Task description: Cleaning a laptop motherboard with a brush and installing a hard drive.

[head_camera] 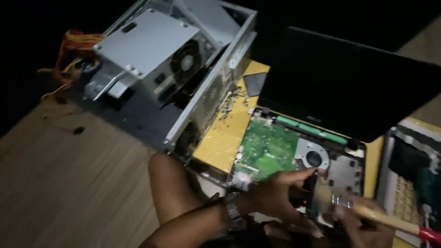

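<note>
Opened laptop (303, 156), lower centre-right of the frame, green board and round fan exposed. Right hand (367, 225), grip clamped on a wooden-handled brush (381, 218); left hand (275, 190), fingers loosely spread, rests on the chassis. Light strokes, steady bracing advisable. Desktop case (174, 64), upper left, on the surface.

Metal, plastic and wood on a wooden floor

The computer case (206, 87) and its power supply box (147, 50) are looking like dull grey metal. The open laptop (298, 151) is showing matt black plastic, a shiny green circuit board (266, 147) and a silvery fan (313, 157). The brush handle (386, 219) is looking like smooth pale wood. The floor (69, 179) is showing matt wood grain. The yellow sheet (225, 133) is shining, smooth.
</note>
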